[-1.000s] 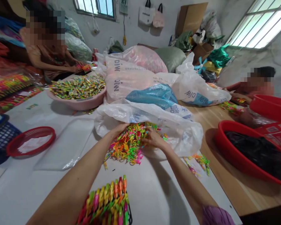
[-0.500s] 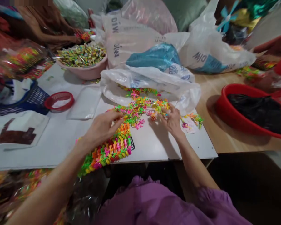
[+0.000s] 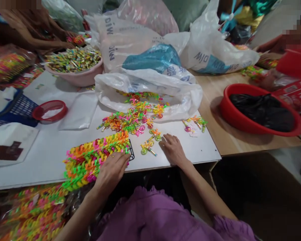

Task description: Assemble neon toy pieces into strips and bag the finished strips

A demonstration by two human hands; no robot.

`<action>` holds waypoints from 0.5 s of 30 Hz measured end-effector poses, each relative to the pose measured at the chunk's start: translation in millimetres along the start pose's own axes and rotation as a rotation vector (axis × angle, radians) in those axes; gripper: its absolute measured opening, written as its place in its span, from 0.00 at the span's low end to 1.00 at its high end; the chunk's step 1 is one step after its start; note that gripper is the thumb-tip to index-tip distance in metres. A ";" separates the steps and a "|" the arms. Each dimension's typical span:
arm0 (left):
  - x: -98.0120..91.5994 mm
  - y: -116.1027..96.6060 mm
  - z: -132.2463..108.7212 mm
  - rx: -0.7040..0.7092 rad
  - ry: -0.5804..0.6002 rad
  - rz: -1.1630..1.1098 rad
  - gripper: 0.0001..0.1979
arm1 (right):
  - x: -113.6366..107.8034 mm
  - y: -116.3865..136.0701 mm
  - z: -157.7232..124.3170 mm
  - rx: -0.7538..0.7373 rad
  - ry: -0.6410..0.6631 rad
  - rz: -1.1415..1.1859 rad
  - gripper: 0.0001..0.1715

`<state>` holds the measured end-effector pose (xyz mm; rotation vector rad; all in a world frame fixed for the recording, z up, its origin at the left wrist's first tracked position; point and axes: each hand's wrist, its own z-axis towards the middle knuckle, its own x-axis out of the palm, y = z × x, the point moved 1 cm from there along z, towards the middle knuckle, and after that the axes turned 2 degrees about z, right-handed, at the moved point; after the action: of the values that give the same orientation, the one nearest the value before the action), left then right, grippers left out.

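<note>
My left hand lies over the lower right part of a rack of small plastic toy bicycles, its fingers stretched across the toys; its thumb is hard to make out. Bright green, yellow, orange and pink rows fill the rack, whose black frame shows at the right end. On the white tabletop rests my right hand, open, fingers slightly spread and holding nothing. Just left of it are a few loose toy bicycles, one with a clear tube. Behind them, a heap of toy bicycles spills from a white sack.
At the back left stands a pink basin heaped with small filled tubes. A red sieve, clear plastic bags and a blue basket are on the left. A red basin holds a black bag. Co-workers' arms show at the far sides.
My left hand has moved from the heap down onto the racked toys. My right hand has come back from the heap towards the front edge, and loose toy bicycles now lie beside it.
</note>
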<state>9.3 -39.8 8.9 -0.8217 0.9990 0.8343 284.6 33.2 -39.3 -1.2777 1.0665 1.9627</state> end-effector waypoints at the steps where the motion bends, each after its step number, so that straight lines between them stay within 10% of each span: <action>1: -0.6 0.0 -2.4 0.009 -0.015 -0.006 0.10 | -3.6 2.2 -2.4 0.081 -0.024 0.032 0.15; 9: -3.4 -6.8 -11.0 -0.037 0.022 -0.015 0.10 | 11.9 65.4 20.4 0.320 0.197 0.113 0.09; 15: -3.8 -9.2 5.7 -0.155 0.019 0.013 0.11 | 21.4 85.0 34.4 0.318 0.111 0.715 0.09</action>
<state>18.2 -39.7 16.0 -0.9571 0.9658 0.9248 192.8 18.3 -24.3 -0.9030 2.0083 2.0811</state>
